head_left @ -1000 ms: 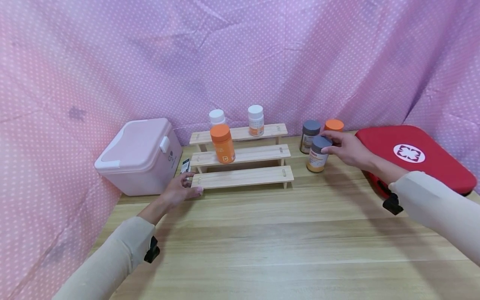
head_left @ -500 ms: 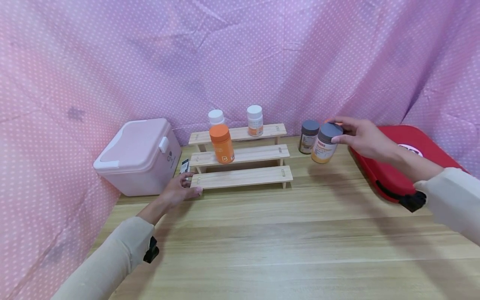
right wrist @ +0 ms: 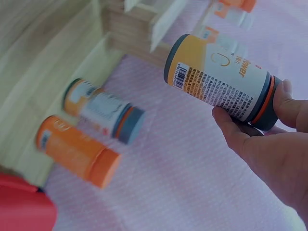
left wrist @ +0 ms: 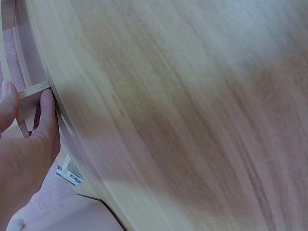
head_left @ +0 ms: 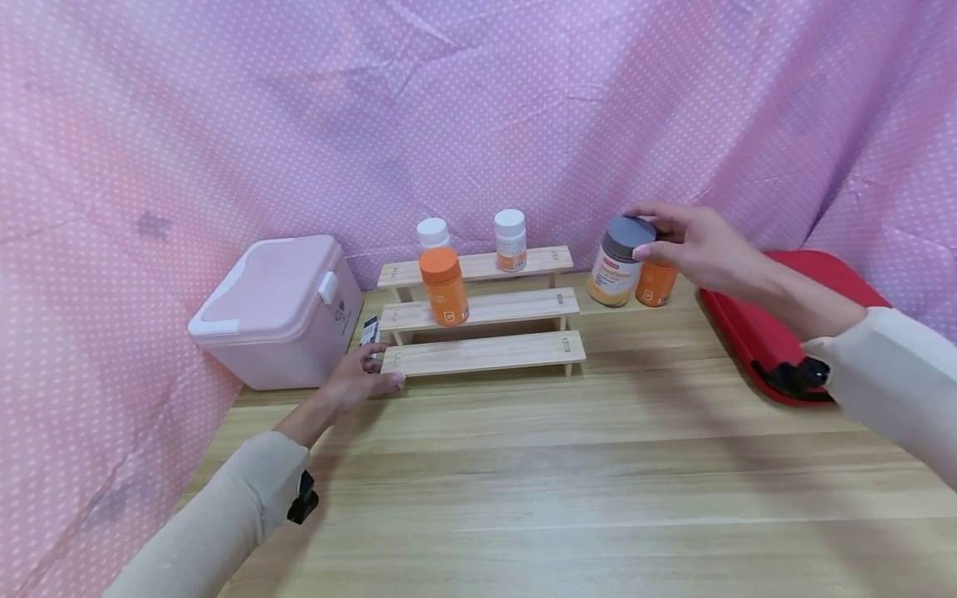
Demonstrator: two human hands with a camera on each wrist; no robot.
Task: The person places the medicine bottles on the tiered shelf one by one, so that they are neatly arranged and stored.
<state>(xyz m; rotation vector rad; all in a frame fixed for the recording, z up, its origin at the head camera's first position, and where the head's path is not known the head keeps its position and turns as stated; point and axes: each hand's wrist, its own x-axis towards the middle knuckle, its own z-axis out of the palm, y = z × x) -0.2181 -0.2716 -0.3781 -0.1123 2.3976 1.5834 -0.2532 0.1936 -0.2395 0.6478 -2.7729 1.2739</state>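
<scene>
My right hand [head_left: 703, 249] holds a pill bottle [head_left: 615, 274] by its grey lid; white and yellow label, tilted slightly. In the right wrist view this bottle [right wrist: 216, 77] is off the table, fingers and thumb at its lid. Behind it stand a second grey-lidded bottle [right wrist: 103, 108], hidden in the head view, and an orange bottle [head_left: 656, 285]. My left hand [head_left: 355, 380] grips the left end of the lowest tier of a three-tier wooden rack [head_left: 486, 353]. An orange bottle [head_left: 446, 291] stands on the middle tier; two white-capped bottles [head_left: 511, 241] are on the top tier.
A pale pink lidded box [head_left: 277, 307] stands left of the rack, a small printed label [head_left: 370, 330] beside it. At the right lies a red case [head_left: 748, 340], partly behind my right arm. A pink dotted cloth [head_left: 478, 124] hangs behind the wooden table [head_left: 478, 482].
My right hand has lifted the grey-lidded bottle, moved it right, then back left and farther away, in front of the other grey-lidded bottle. The left hand stays on the rack.
</scene>
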